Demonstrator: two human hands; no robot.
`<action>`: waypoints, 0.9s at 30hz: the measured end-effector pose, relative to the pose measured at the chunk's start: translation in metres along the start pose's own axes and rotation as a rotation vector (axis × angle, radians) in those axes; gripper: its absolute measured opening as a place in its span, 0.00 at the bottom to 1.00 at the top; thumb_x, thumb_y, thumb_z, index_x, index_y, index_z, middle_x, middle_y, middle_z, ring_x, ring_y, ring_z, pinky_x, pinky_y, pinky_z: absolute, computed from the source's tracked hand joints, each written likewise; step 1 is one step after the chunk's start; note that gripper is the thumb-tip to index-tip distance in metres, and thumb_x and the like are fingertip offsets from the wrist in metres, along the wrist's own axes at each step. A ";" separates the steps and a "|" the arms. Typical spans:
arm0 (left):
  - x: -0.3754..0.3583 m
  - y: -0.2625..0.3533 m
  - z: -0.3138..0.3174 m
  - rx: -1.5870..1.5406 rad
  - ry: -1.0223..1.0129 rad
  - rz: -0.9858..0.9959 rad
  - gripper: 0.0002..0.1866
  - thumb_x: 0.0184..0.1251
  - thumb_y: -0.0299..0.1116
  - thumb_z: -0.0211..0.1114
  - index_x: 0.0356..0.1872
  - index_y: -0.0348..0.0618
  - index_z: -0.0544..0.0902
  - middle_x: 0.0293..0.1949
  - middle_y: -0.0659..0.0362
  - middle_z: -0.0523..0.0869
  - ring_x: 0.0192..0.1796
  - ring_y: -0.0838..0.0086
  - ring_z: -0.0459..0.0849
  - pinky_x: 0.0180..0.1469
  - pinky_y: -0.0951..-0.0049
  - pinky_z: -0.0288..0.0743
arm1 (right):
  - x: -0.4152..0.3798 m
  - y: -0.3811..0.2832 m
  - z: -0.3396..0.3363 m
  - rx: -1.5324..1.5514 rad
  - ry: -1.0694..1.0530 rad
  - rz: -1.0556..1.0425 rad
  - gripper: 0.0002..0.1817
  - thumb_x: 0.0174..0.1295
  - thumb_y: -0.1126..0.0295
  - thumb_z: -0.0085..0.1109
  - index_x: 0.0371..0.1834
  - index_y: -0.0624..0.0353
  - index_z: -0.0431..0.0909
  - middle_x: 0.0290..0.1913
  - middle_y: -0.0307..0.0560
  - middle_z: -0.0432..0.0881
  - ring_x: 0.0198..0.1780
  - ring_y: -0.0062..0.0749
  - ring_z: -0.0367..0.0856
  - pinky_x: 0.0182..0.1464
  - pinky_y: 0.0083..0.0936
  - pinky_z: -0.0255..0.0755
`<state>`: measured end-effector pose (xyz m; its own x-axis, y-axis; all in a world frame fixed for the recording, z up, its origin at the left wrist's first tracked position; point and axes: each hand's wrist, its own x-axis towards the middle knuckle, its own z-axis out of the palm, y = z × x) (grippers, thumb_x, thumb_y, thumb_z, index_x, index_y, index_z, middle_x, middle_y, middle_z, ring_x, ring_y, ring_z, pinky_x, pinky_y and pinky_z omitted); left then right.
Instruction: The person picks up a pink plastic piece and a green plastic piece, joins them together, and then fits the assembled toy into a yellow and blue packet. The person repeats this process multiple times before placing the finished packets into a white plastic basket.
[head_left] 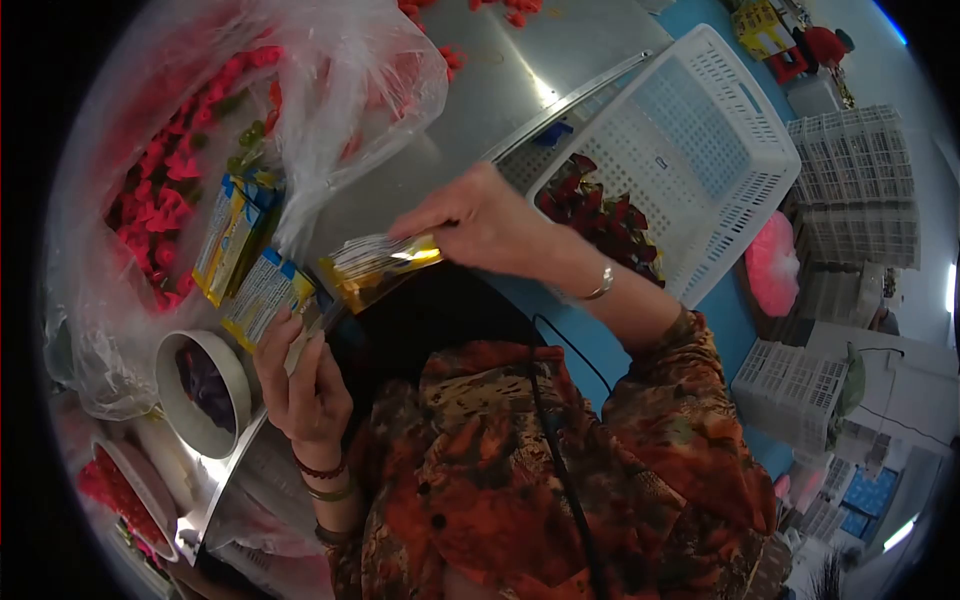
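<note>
My right hand (pixel 485 220), with a bracelet at the wrist, pinches the end of a shiny yellow packet (pixel 375 268) above the table's front edge. My left hand (pixel 300 385) is raised at the lower left, its fingertips at a yellow and blue packet with printed text (pixel 268 300). Whether the fingers grip that packet cannot be made out. Another yellow and blue packet (pixel 228 240) lies just behind it, beside a clear plastic bag (pixel 340 90) with pink and green pieces (pixel 165 215) in it.
A white basket (pixel 745 160) on the right holds dark red wrapped pieces (pixel 600 215). A bowl (pixel 205 395) with dark contents stands at the left edge of the metal table (pixel 490 110). Below it is a tray of red pieces (pixel 130 495). Stacked crates (pixel 860 190) stand far right.
</note>
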<state>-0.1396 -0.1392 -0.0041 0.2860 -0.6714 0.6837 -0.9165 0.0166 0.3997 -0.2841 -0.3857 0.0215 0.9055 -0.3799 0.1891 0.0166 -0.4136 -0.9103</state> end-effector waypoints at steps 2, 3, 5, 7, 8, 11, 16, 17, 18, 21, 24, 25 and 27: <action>-0.005 -0.001 0.004 -0.035 0.005 -0.004 0.12 0.62 0.12 0.66 0.45 0.35 0.84 0.50 0.46 0.85 0.53 0.50 0.87 0.55 0.56 0.82 | -0.011 -0.005 -0.049 -0.201 -0.175 0.125 0.21 0.52 0.88 0.56 0.45 0.59 0.90 0.38 0.53 0.91 0.38 0.32 0.91 0.40 0.26 0.82; -0.007 -0.002 0.004 -0.055 -0.010 -0.009 0.12 0.62 0.12 0.66 0.45 0.34 0.84 0.49 0.46 0.86 0.52 0.51 0.88 0.53 0.58 0.83 | -0.019 -0.005 -0.074 -0.277 -0.142 0.106 0.19 0.53 0.88 0.57 0.45 0.61 0.90 0.39 0.53 0.91 0.38 0.32 0.91 0.40 0.26 0.83; -0.008 0.000 0.008 -0.084 -0.028 -0.016 0.12 0.63 0.12 0.66 0.45 0.34 0.84 0.46 0.46 0.87 0.48 0.52 0.89 0.51 0.60 0.84 | -0.035 -0.013 -0.122 -0.234 -0.032 0.084 0.17 0.55 0.86 0.58 0.44 0.62 0.90 0.35 0.53 0.90 0.32 0.29 0.89 0.34 0.26 0.81; -0.005 0.003 0.012 -0.099 -0.035 -0.018 0.11 0.63 0.12 0.66 0.45 0.33 0.84 0.42 0.47 0.88 0.44 0.54 0.89 0.48 0.62 0.84 | -0.060 0.001 -0.177 0.176 0.085 0.113 0.15 0.57 0.83 0.57 0.44 0.63 0.90 0.31 0.53 0.90 0.26 0.28 0.87 0.28 0.26 0.79; -0.004 0.004 0.014 -0.118 -0.044 -0.005 0.11 0.62 0.12 0.66 0.45 0.33 0.84 0.41 0.47 0.88 0.43 0.55 0.89 0.47 0.63 0.84 | -0.075 0.026 -0.203 0.470 0.120 0.142 0.15 0.58 0.83 0.57 0.44 0.64 0.90 0.32 0.52 0.90 0.26 0.29 0.87 0.27 0.25 0.79; 0.002 0.007 0.017 -0.148 -0.084 0.025 0.12 0.61 0.12 0.67 0.45 0.33 0.85 0.39 0.48 0.89 0.40 0.56 0.89 0.43 0.65 0.84 | -0.106 0.060 -0.223 -0.863 0.361 0.515 0.14 0.58 0.83 0.55 0.43 0.66 0.90 0.30 0.52 0.89 0.24 0.32 0.87 0.30 0.25 0.83; 0.004 0.009 0.026 -0.186 -0.151 0.009 0.14 0.60 0.12 0.68 0.46 0.34 0.85 0.38 0.49 0.89 0.37 0.57 0.89 0.39 0.67 0.84 | -0.150 0.095 -0.249 -0.727 0.675 0.602 0.14 0.57 0.80 0.56 0.40 0.62 0.91 0.29 0.59 0.87 0.29 0.38 0.90 0.33 0.33 0.82; 0.006 0.010 0.029 -0.198 -0.158 0.021 0.14 0.60 0.12 0.68 0.46 0.34 0.85 0.38 0.49 0.89 0.37 0.58 0.89 0.39 0.67 0.84 | -0.157 0.104 -0.253 -0.859 0.657 0.577 0.14 0.57 0.79 0.57 0.41 0.61 0.91 0.30 0.60 0.87 0.31 0.42 0.90 0.36 0.34 0.82; 0.008 0.011 0.031 -0.209 -0.166 0.032 0.14 0.60 0.12 0.68 0.47 0.35 0.85 0.38 0.50 0.89 0.37 0.58 0.89 0.38 0.67 0.84 | -0.163 0.116 -0.257 -0.989 0.635 0.549 0.14 0.57 0.79 0.57 0.41 0.60 0.91 0.32 0.61 0.87 0.33 0.45 0.90 0.39 0.34 0.82; 0.010 0.012 0.038 -0.221 -0.188 0.052 0.15 0.60 0.12 0.68 0.47 0.35 0.85 0.38 0.50 0.88 0.37 0.58 0.89 0.38 0.68 0.83 | -0.172 0.151 -0.254 -1.074 0.669 0.556 0.13 0.56 0.76 0.57 0.40 0.59 0.91 0.35 0.63 0.87 0.38 0.53 0.88 0.44 0.37 0.81; 0.013 0.013 0.043 -0.225 -0.220 0.042 0.16 0.59 0.12 0.68 0.48 0.36 0.85 0.38 0.51 0.88 0.37 0.59 0.89 0.37 0.68 0.83 | -0.179 0.186 -0.240 -1.189 0.609 0.486 0.13 0.55 0.76 0.57 0.40 0.60 0.90 0.35 0.62 0.86 0.39 0.56 0.87 0.45 0.42 0.80; 0.014 0.014 0.044 -0.226 -0.233 0.034 0.16 0.59 0.12 0.68 0.48 0.36 0.85 0.38 0.51 0.88 0.37 0.59 0.88 0.37 0.68 0.83 | -0.182 0.200 -0.235 -1.255 0.564 0.440 0.13 0.55 0.77 0.57 0.40 0.60 0.89 0.35 0.62 0.86 0.39 0.56 0.86 0.45 0.43 0.80; 0.014 0.013 0.047 -0.219 -0.253 0.029 0.17 0.58 0.12 0.67 0.48 0.36 0.85 0.38 0.52 0.88 0.37 0.60 0.88 0.37 0.68 0.83 | -0.189 0.234 -0.217 -1.246 0.489 0.499 0.10 0.56 0.78 0.56 0.38 0.61 0.87 0.38 0.61 0.84 0.41 0.59 0.84 0.45 0.48 0.78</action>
<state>-0.1608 -0.1836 -0.0177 0.1566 -0.8308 0.5341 -0.8335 0.1789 0.5228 -0.5437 -0.5899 -0.1472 0.4666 -0.8355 0.2902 -0.8636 -0.5012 -0.0545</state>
